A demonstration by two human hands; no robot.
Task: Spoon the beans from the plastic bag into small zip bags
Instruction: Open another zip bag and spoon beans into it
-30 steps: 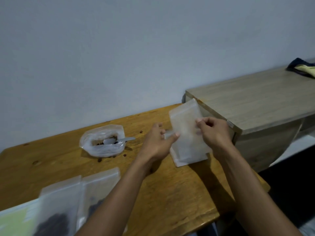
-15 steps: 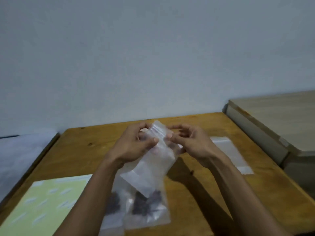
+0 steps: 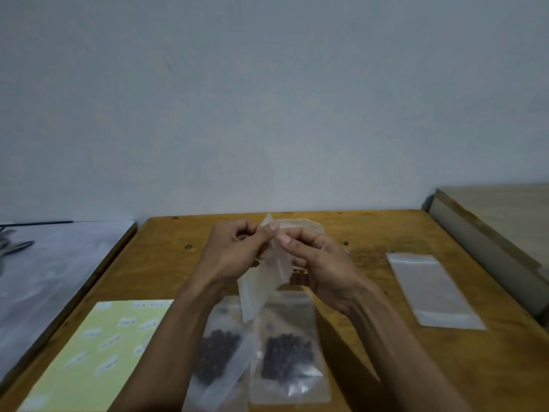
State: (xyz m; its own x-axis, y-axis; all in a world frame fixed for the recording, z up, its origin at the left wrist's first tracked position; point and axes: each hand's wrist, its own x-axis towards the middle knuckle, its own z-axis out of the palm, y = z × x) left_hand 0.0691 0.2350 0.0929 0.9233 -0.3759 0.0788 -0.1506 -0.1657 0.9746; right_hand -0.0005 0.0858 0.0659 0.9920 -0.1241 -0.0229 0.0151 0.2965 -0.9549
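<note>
Partly hidden: empty zip bag [image 3: 261, 281] | both hands' [image 3: 234, 254] grip covers top.

No legible text anywhere in view. A pale yellow-green sheet [image 3: 89, 352] lies on the table [image 3: 416, 367] at lower left and carries rows of small white labels [image 3: 126, 322]; faint marks show on a few of them, too blurred to make out as letters or numbers. The zip bags show no print, brand or sign that can be read.
</note>
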